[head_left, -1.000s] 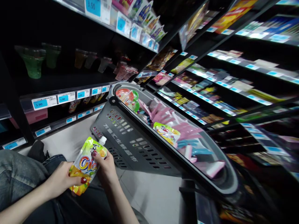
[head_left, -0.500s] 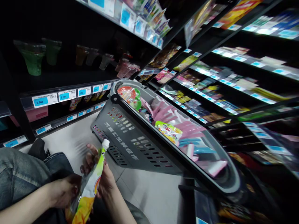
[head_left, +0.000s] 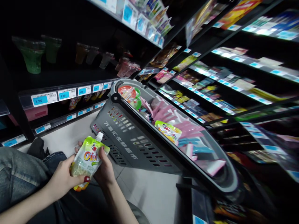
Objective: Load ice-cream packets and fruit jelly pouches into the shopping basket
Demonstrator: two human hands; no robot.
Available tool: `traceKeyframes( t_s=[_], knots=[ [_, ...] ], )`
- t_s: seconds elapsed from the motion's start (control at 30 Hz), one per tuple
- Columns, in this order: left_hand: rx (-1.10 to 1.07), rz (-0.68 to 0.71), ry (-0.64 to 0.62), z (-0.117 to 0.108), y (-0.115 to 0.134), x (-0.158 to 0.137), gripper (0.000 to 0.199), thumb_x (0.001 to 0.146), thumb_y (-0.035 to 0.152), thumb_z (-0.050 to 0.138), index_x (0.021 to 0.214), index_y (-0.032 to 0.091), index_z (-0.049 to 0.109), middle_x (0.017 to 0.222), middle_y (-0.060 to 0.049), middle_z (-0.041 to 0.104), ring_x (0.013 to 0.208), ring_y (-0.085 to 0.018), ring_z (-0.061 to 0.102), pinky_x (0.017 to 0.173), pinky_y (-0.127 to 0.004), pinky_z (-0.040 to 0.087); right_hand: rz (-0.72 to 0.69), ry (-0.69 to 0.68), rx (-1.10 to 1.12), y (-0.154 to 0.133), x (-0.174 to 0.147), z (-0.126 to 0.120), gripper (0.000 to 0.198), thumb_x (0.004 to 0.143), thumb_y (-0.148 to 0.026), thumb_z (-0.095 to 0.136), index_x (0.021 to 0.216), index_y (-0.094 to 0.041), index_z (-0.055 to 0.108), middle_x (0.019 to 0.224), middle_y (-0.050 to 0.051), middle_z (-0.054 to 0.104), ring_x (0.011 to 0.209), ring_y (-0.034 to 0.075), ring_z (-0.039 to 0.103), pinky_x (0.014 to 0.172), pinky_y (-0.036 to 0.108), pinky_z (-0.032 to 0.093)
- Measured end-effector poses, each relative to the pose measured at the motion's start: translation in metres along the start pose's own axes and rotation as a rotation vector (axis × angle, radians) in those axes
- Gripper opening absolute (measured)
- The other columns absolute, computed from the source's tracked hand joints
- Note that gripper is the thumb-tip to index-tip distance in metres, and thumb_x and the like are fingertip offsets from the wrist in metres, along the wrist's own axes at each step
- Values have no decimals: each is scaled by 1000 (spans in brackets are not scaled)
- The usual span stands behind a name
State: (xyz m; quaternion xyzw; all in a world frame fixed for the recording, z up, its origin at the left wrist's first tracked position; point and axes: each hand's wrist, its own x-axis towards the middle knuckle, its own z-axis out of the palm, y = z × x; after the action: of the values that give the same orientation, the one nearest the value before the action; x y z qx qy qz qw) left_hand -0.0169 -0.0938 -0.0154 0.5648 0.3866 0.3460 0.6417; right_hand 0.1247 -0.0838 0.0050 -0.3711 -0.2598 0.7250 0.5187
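A green-and-white jelly drink pouch (head_left: pixel 88 160) with a white screw cap sits between both hands above my lap, its printed face toward me and the cap tilted up to the right. My left hand (head_left: pixel 62 177) grips its lower left side, thumb across the front. On the right side my right hand (head_left: pixel 105 169) closes round it, thumb near the upper edge and other fingers behind. Just beyond stands a grey shopping basket (head_left: pixel 149 152) with a similar pouch (head_left: pixel 167 132) inside, beside pink packages (head_left: pixel 163 112) and jelly cups with orange and green lids (head_left: pixel 127 92).
On the left, a dark shelf (head_left: pixel 70 76) holds cups of green and other coloured contents (head_left: pixel 34 57), with price labels (head_left: pixel 44 99) along its edge. Shelves of packaged goods (head_left: pixel 210 79) run along the right. Pale floor tiles (head_left: pixel 144 186) show below the basket.
The pouch has turned from edge-on to face me. My left hand has moved from low beside it to a firm hold on its left side. The basket stays in place.
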Motion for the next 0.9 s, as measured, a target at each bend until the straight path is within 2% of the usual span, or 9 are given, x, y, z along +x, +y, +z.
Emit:
traceKeyframes(
  t_s=[0.1,0.23,0.3,0.43,0.63,0.77,0.9],
  knots=[
    [45,-30,-2,-4,1,1,44,64,28,70,102,11,56,93,-4,64,84,-17,56,74,-24,44,-18,20,-2,1,1,0,52,75,-58,50,107,-19,58,92,10,64,92,26,59,83,43,45],
    [-110,-156,-238,-7,0,4,38,58,29,74,87,8,61,76,-2,60,67,-12,50,61,-20,41,7,23,-32,2,0,0,59,73,-61,52,112,-17,55,90,11,65,92,27,60,81,43,46],
    [-201,-188,-289,-6,1,3,35,57,29,75,83,8,62,71,0,57,63,-9,45,56,-18,38,19,24,-57,2,-1,1,62,73,-62,51,114,-16,54,90,11,65,91,27,60,80,43,46],
    [-281,-207,-270,-3,2,1,34,54,23,76,81,7,63,68,1,56,62,-8,44,55,-17,37,14,40,-75,0,-1,5,66,70,-67,48,111,-16,56,88,11,65,90,27,60,79,43,47],
    [-246,-274,-213,0,-1,1,33,53,21,74,81,7,65,70,0,59,63,-10,47,56,-18,40,-15,65,-81,-5,0,5,74,69,-74,41,99,-10,62,83,15,64,92,29,60,79,44,47],
    [-293,-303,-228,1,-3,2,32,52,22,74,77,6,63,64,0,58,58,-9,48,54,-19,41,-18,123,-88,-8,-1,6,74,65,-73,47,97,-9,63,84,15,64,94,31,58,81,44,46],
    [-338,-292,-258,1,-2,2,27,54,21,73,73,7,62,59,-1,58,50,-9,49,49,-20,41,-44,99,-69,-10,-3,7,73,65,-71,50,102,-10,62,90,16,64,99,31,56,85,45,44]
  ],
)
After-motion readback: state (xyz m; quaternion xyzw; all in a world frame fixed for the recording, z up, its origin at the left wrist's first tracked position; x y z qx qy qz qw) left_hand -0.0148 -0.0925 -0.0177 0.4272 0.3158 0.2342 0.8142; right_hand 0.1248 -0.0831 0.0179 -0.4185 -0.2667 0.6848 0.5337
